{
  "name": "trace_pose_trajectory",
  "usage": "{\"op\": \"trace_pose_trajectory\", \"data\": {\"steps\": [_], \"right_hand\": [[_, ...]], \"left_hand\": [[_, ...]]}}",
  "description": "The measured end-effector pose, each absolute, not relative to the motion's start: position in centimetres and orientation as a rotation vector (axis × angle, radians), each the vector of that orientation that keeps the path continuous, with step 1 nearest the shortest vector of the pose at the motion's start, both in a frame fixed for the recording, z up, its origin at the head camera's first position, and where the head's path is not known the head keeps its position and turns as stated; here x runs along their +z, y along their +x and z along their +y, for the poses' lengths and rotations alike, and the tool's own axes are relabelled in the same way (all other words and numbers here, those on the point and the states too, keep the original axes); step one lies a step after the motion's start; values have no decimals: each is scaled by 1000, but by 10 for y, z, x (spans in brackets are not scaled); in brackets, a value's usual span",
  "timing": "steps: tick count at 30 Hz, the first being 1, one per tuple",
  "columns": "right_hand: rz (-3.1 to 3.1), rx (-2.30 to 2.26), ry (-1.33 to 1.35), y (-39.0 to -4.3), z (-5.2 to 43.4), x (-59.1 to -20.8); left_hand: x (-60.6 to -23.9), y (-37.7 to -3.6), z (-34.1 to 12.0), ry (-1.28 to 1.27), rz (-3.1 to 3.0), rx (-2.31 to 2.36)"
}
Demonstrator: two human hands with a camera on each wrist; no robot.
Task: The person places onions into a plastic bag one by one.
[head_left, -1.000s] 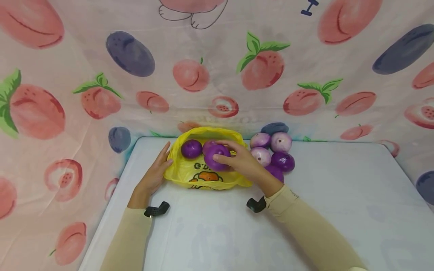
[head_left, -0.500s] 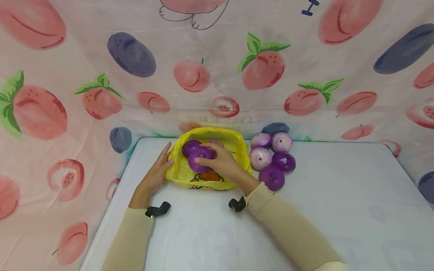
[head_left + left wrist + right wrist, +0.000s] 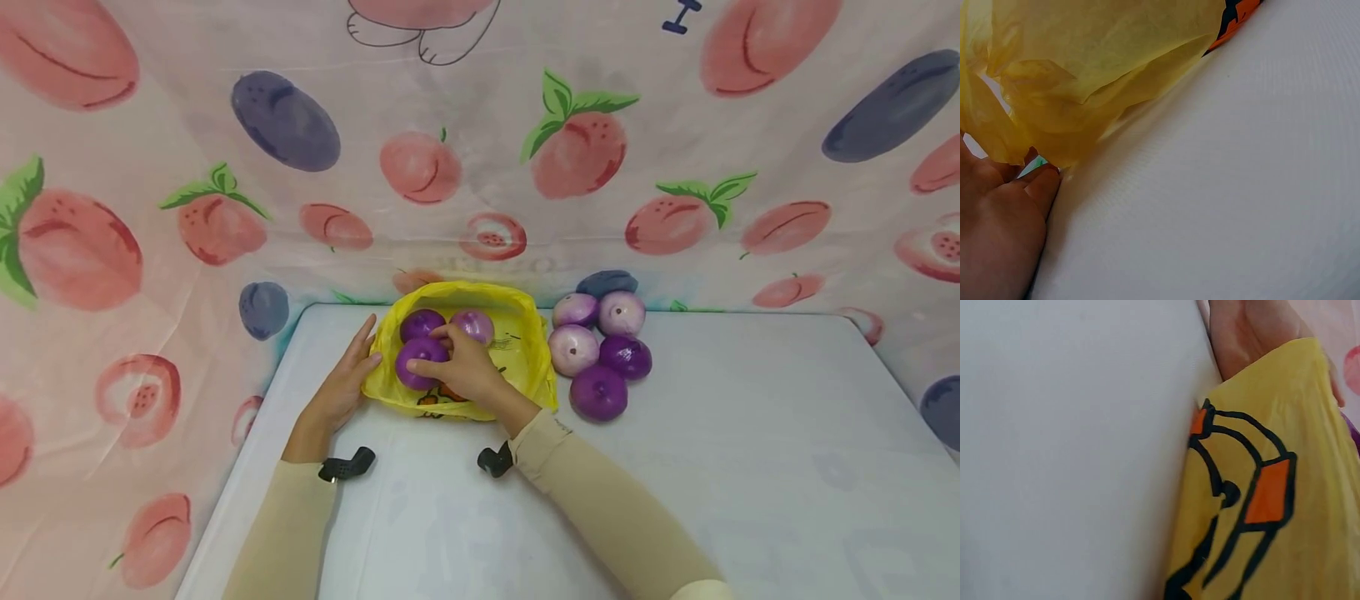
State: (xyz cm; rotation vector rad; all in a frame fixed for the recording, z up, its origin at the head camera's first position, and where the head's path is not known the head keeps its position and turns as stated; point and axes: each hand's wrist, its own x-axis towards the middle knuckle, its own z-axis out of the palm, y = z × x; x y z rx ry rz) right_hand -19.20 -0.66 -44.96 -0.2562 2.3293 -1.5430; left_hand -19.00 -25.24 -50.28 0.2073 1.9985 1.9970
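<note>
A yellow plastic bag (image 3: 540, 358) lies on the white table with its mouth spread wide. Inside it my right hand (image 3: 468, 367) grips a purple onion (image 3: 420, 364) between thumb and fingers, near the bag's left side. Behind that one sit a dark purple onion (image 3: 422, 322) and a paler onion (image 3: 474, 325), both in the bag. My left hand (image 3: 342, 383) rests against the bag's left edge, fingers extended and thumb touching the rim. In the left wrist view, the left hand (image 3: 1004, 219) lies beside the bag's crumpled plastic (image 3: 1104, 69). The bag's wall partly hides the right hand (image 3: 1254, 331).
Just right of the bag, several onions stand clustered, among them a pale onion (image 3: 574, 350) and a purple onion (image 3: 598, 393). The white table (image 3: 750, 433) extends to the right and front. A fruit-print cloth (image 3: 480, 150) hangs behind and along the left.
My right hand has moved left within the bag, carrying the gripped onion toward the left side. The paler onion behind is now more exposed. My left hand has stayed at the bag's edge.
</note>
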Motion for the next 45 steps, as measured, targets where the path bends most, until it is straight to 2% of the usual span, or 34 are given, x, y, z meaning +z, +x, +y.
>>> {"op": "trace_pose_trajectory", "data": {"steps": [16,45], "right_hand": [[2384,-1483,-291,-197,-13,-469],[2507,-1337,-262,-198,-19,-465]], "left_hand": [[-503,-189,-252,211,1971,2017],[-503,-189,-252,209,1971,2020]]}}
